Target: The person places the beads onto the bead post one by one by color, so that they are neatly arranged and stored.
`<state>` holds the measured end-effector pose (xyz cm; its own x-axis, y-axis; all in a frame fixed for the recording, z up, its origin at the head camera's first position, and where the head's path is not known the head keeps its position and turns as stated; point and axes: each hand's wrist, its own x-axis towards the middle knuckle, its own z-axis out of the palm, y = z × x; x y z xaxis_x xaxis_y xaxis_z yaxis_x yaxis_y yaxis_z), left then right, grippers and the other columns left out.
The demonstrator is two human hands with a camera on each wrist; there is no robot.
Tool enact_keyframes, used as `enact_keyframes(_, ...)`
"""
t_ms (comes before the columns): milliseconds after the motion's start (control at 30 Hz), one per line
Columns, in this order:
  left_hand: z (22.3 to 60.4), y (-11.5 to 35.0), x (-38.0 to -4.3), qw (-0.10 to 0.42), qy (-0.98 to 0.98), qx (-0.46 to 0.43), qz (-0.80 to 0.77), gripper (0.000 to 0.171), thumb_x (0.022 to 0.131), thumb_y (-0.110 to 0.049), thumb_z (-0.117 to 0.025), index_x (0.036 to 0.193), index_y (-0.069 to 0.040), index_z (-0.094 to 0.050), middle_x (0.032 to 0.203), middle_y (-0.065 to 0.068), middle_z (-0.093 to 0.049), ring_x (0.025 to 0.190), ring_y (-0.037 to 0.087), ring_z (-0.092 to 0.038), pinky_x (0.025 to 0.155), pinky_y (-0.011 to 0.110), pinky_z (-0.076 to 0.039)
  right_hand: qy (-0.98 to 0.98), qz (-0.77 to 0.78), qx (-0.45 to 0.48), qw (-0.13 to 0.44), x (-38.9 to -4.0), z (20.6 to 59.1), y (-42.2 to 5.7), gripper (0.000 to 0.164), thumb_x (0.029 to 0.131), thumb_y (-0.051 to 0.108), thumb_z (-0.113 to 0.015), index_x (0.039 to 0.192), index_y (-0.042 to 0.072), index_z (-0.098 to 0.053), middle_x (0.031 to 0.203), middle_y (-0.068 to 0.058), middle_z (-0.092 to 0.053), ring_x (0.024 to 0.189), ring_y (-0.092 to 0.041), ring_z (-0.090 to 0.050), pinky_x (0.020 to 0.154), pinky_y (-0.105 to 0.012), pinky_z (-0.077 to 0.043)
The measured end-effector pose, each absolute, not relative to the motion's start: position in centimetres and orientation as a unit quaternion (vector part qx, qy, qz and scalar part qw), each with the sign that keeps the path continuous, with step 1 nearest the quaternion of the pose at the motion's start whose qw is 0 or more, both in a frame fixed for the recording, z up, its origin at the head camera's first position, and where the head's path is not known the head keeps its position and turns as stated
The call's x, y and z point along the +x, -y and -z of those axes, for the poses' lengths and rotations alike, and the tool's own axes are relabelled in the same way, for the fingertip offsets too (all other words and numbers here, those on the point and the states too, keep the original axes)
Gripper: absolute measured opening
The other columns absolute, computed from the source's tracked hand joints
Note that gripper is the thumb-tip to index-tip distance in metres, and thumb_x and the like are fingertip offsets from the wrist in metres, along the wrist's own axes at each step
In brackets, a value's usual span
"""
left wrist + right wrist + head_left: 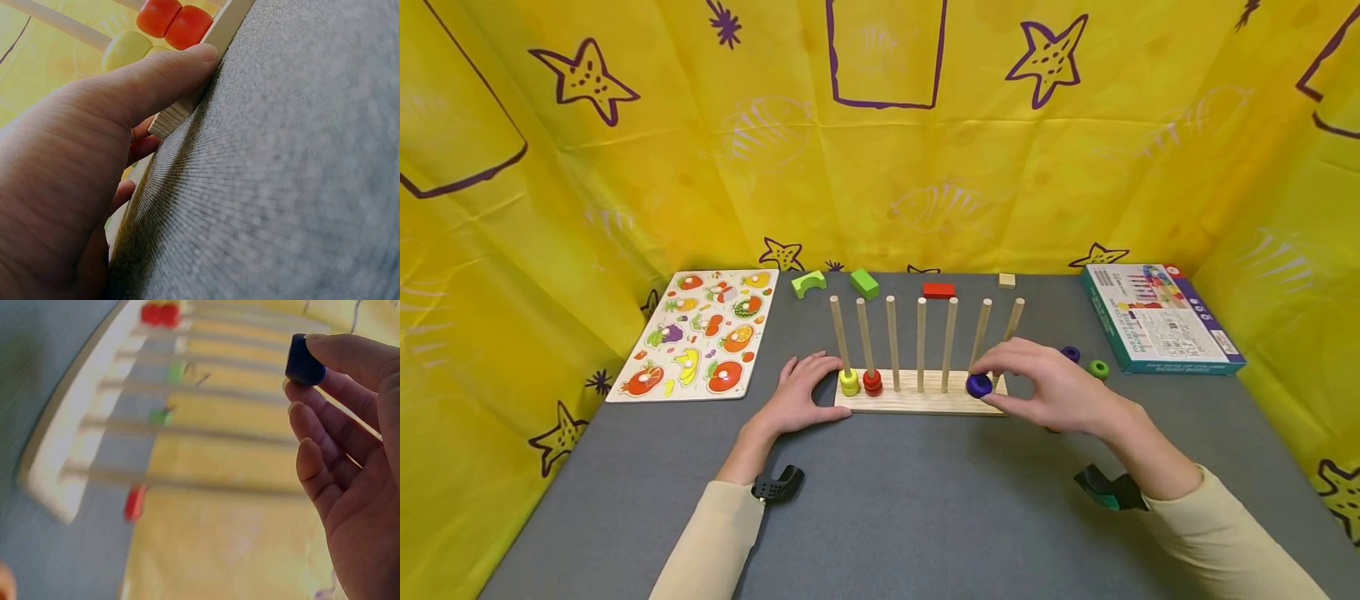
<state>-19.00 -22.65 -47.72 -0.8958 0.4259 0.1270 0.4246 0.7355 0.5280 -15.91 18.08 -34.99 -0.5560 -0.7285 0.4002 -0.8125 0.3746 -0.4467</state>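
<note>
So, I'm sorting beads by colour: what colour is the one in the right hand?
The bead is dark blue; the head view shows it best.

Dark blue bead [979, 386], starfish-patterned yellow cloth [670, 50]

The person's left hand [81, 162] holds the end of a wooden base [170, 119], its thumb laid along one long edge and curled fingertips showing behind the end, below the thumb. Just above the thumb sit yellow beads [125, 51], partly hidden by it, and two red beads [189, 28] side by side near its tip, with a pale, slanting peg [75, 28] running up leftward from the yellow ones. Ribbed grey cloth [294, 162] spreads to the hand's right, and a yellow backdrop [37, 56] shows above its back.
</note>
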Motion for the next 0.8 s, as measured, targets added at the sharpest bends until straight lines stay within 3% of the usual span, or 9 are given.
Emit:
enact_keyframes(267,47.7,22.6,-19.1,0.0,-0.931,0.228,-0.283,0.074,0.079,-0.045,-0.083,0.139,-0.009,-0.057,0.145,0.012,-0.053,0.146,0.034,-0.029,0.115,0.063,-0.004,0.792,-0.338,0.502,0.078,-16.0,32.4,-13.2,0.035,0.084,0.008,-0.082,0.117,0.011,-0.071,0.113,0.004,-0.068,0.101,-0.015,-0.061,0.08,-0.031,-0.054)
enact_keyframes(567,47.7,22.6,-19.2,-0.001,-0.932,0.229,-0.28,0.074,0.079,-0.046,-0.082,0.138,-0.01,-0.057,0.145,0.011,-0.053,0.146,0.034,-0.029,0.115,0.063,-0.004,0.767,-0.345,0.522,0.14,-17.6,29.6,-10.3,0.036,0.083,0.005,-0.083,0.115,0.005,-0.069,0.109,-0.001,-0.068,0.095,-0.018,-0.06,0.082,-0.034,-0.052)
enact_keyframes(800,47.6,22.7,-19.1,-0.002,-0.931,0.23,-0.284,0.073,0.079,-0.045,-0.082,0.138,-0.01,-0.057,0.145,0.011,-0.053,0.146,0.034,-0.029,0.115,0.063,-0.004,0.789,-0.333,0.492,0.155,-19.1,28.1,-8.8,0.034,0.084,0.007,-0.082,0.116,0.004,-0.07,0.107,-0.004,-0.069,0.094,-0.022,-0.06,0.083,-0.036,-0.051)
